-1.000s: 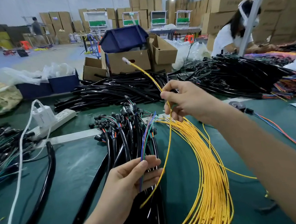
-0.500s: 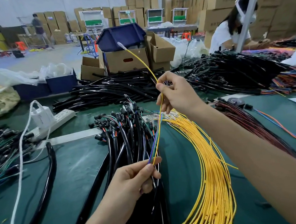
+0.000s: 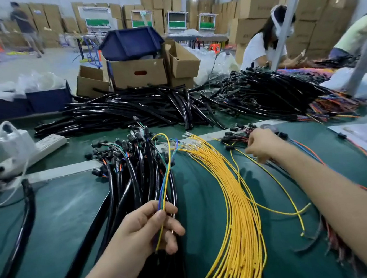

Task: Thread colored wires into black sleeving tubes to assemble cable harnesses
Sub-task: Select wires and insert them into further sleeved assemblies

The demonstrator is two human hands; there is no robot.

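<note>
My left hand [image 3: 142, 229] pinches a small bunch of yellow, green and blue wires [image 3: 165, 181]; the yellow one loops up and over at the top. Just behind it lies a bundle of black sleeved harnesses [image 3: 131, 171] with connectors. A fan of loose yellow wires [image 3: 234, 201] curves across the green table [image 3: 67, 210] between my hands. My right hand [image 3: 261, 144] reaches to the far right, fingers curled at a cluster of red and black connector leads [image 3: 234, 137]; blur hides whether it grips any.
A heap of empty black sleeving tubes [image 3: 129, 110] lies across the back, beside a pile of finished harnesses [image 3: 275, 97]. A white power strip [image 3: 45, 145] sits left. Cardboard boxes [image 3: 139, 72] stand behind. Another person [image 3: 263, 44] works at the far right.
My right hand let go of the raised yellow wire and moved right and down to the red and black leads. The yellow wire now droops in a loop from my left hand.
</note>
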